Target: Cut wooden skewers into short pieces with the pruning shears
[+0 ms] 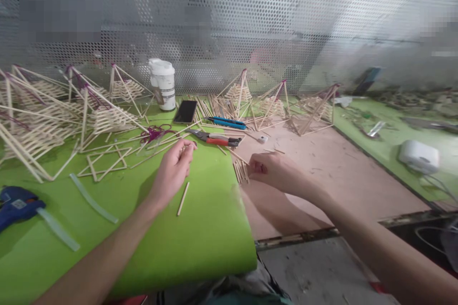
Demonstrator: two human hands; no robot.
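My left hand (172,167) is closed above the green mat, its fingers curled; whatever they may hold is hidden. Just below it a short wooden stick (182,198) lies on the mat. Over the brown board, my right hand (274,170) is closed with the fingers bent, pinching the end of a thin wooden stick (237,155) that slants up and left. Beside those fingers lies a small pile of short sticks (240,172). Red-handled pliers (218,140) rest between and beyond the hands, with a blue cutter knife (227,123) behind them.
Stick pyramids (107,116) with purple-tied tops crowd the back left; more (274,105) stand at back right. A white cup (165,86) and a phone (186,111) sit near the perforated metal screen (232,24). A blue glue gun (19,205) lies left, a white charger (419,156) right.
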